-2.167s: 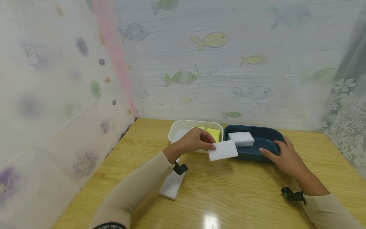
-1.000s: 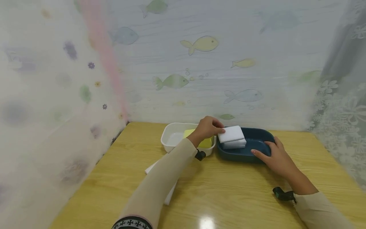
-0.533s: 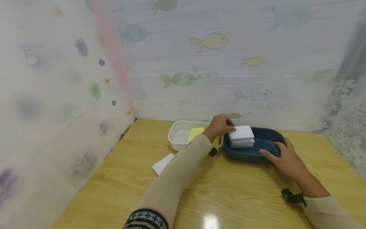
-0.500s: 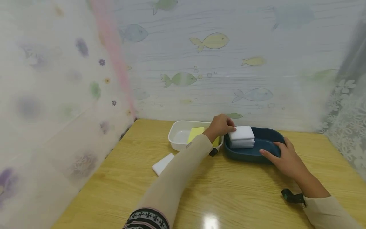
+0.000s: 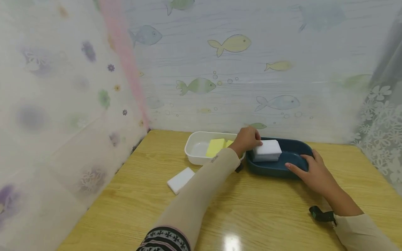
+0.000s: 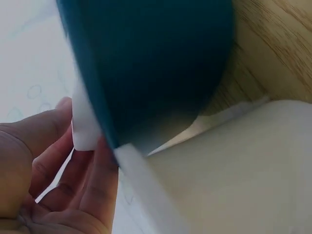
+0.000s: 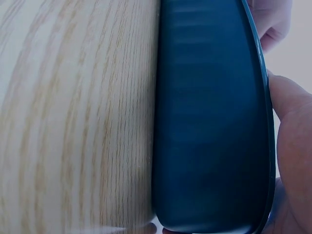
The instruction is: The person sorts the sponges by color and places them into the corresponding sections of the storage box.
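In the head view my left hand (image 5: 246, 140) pinches the left end of a white sponge block (image 5: 268, 146), which lies on a stack of like blocks. The stack sits in the left part of a dark blue bin (image 5: 292, 160). The left wrist view shows the thumb and fingers about the white block (image 6: 84, 129), partly hidden by the bin's rim. My right hand (image 5: 314, 174) holds the right end of the blue bin, thumb at the front rim and fingers over the end. The bin's wall (image 7: 214, 122) fills much of the right wrist view.
A white bin (image 5: 195, 159) stands against the blue bin's left end, with yellow sponge blocks (image 5: 215, 147) in it. Another white sponge block (image 5: 181, 179) lies on the wooden table (image 5: 260, 209), partly covered by the left sleeve (image 5: 198, 195). A fish-patterned curtain (image 5: 194, 108) hangs behind.
My left hand has carried the white sponge block rightward from above the table into the blue bin, onto the stack, and lowered it a little. The right hand stays on the bin.
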Tool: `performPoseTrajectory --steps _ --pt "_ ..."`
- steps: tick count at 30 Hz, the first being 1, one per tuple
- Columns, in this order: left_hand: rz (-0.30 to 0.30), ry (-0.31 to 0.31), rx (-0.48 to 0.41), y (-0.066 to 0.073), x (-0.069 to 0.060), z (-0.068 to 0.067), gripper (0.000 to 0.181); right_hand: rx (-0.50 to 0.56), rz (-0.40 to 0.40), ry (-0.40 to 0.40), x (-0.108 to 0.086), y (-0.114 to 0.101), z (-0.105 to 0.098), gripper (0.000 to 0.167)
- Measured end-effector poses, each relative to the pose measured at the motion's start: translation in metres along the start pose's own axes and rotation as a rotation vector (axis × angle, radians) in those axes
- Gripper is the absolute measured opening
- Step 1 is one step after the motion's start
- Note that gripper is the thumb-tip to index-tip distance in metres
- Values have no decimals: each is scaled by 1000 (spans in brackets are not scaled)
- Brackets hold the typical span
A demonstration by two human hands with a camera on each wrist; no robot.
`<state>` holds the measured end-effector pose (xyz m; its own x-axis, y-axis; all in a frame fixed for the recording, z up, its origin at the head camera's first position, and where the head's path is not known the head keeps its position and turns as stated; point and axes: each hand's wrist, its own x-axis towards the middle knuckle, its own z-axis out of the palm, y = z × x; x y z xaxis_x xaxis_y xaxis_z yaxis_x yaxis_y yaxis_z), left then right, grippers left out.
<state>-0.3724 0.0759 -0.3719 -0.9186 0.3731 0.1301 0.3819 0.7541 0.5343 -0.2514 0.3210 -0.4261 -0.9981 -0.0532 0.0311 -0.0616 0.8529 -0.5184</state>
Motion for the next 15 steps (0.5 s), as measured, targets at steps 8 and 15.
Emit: performPoseTrajectory --steps 8,15 --pt "34 47 230 6 -2 7 12 6 -13 6 -1 -1 -1 105" --pt "48 31 232 8 -4 13 28 1 -15 -3 -2 1 -1 104"
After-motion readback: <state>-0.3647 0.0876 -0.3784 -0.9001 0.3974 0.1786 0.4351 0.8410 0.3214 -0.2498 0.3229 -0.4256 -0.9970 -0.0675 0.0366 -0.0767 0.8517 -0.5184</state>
